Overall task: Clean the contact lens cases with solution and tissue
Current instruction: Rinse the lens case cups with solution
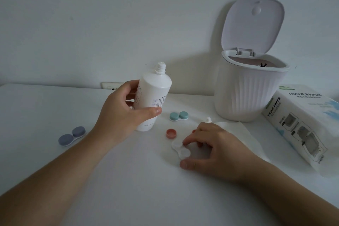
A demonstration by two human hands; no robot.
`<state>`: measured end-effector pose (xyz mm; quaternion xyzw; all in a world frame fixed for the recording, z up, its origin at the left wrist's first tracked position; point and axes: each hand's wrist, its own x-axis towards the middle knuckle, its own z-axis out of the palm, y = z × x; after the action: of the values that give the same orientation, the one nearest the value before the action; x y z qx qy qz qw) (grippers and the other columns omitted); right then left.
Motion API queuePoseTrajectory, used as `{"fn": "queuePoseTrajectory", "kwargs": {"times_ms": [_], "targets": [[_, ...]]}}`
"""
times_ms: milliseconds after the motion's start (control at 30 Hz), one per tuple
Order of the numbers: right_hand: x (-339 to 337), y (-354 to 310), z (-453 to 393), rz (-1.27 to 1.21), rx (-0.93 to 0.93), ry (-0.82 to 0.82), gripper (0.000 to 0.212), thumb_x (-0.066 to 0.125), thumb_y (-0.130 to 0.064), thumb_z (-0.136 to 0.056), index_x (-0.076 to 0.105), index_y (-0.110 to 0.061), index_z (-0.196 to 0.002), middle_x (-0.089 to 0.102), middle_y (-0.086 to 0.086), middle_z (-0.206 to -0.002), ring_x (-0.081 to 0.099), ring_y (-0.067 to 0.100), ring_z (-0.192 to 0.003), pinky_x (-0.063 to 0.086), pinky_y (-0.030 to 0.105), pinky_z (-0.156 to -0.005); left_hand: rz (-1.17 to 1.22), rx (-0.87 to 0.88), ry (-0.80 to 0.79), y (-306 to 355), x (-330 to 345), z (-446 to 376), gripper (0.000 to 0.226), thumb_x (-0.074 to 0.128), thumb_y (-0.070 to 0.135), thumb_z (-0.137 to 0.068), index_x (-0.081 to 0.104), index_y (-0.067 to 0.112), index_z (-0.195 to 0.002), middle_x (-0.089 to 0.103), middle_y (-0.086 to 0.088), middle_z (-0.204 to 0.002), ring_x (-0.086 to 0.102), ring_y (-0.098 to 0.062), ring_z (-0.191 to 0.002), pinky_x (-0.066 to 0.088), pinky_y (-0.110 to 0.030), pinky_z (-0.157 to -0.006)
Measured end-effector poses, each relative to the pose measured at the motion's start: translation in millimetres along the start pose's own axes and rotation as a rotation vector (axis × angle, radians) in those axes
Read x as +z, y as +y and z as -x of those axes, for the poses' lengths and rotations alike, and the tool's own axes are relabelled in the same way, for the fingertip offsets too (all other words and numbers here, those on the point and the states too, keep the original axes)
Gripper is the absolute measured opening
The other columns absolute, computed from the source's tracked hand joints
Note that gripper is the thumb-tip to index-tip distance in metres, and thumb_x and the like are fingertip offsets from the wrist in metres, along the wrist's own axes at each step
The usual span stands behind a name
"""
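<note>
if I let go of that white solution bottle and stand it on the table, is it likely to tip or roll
Probably tippy: the solution bottle is tall and narrow, and the left hand grips it tilted. On its side, the round body would likely roll. Its cap is off, so a fall may spill onto the open case.

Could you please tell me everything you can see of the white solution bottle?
The solution bottle is white, opaque plastic by its look, cylindrical with rounded shoulders and a threaded neck, its cap off. Small grey print runs down its side. It is tilted, top leaning right. The left hand grips its lower body, thumb across the front. Whether its base touches the table cannot be told.
</note>
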<state>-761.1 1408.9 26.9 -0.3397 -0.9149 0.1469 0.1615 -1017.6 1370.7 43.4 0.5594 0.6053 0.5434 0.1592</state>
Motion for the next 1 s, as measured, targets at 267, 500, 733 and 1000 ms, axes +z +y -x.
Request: {"fn": "queuePoseTrajectory", "kwargs": {"times_ms": [267,500,733,1000], "targets": [[5.2,-4.2,-0.2,-0.074,0.008,0.059,0.042,0.064,-0.067,-0.073,0.075,-0.04,-0.103,0.053,-0.02,-0.082,0.051,0.0,-0.083,0.042,0.018,-0.066,-0.006,0.01,-0.002,-1.7,-0.7,0.0,0.063,0.085,0.043,-0.058,0.063,0.041,-0.118,0.07,0.028,-0.109,0.066,0.005,-0.098,0.049,-0.018,-0.078],[2.3,-2.4,-0.2,-0.213,0.039,0.068,0.017,0.078,-0.04,-0.079,0.077,-0.034,-0.095,0.061,-0.018,-0.081,0.057,0.004,-0.078,0.04,0.012,-0.067,-0.02,0.032,-0.004,-2.5,-1.6,-0.7,0.063,0.085,0.044,-0.059,0.062,0.044,-0.117,0.069,0.03,-0.109,0.066,0.007,-0.099,0.048,-0.017,-0.079],[-12.2,5.2,4.4,-0.443,0.125,0.168,0.02,0.08,-0.033,-0.076,0.077,-0.038,-0.096,0.07,-0.018,-0.078,0.064,0.002,-0.073,0.047,0.011,-0.071,-0.063,0.094,-0.018,-3.9,-3.2,-0.5,0.065,0.087,0.043,-0.061,0.061,0.043,-0.121,0.069,0.026,-0.113,0.066,0.001,-0.104,0.051,-0.023,-0.088],[-16.7,10.2,4.8,-0.508,0.15,0.21,0.019,0.077,-0.037,-0.078,0.077,-0.037,-0.097,0.074,-0.007,-0.082,0.065,0.008,-0.07,0.053,0.022,-0.07,-0.27,0.288,-0.042,-5.4,-8.7,1.2,0.074,0.094,0.029,-0.065,0.056,0.047,-0.126,0.062,0.031,-0.117,0.057,0.008,-0.108,0.035,0.001,-0.085]]}}
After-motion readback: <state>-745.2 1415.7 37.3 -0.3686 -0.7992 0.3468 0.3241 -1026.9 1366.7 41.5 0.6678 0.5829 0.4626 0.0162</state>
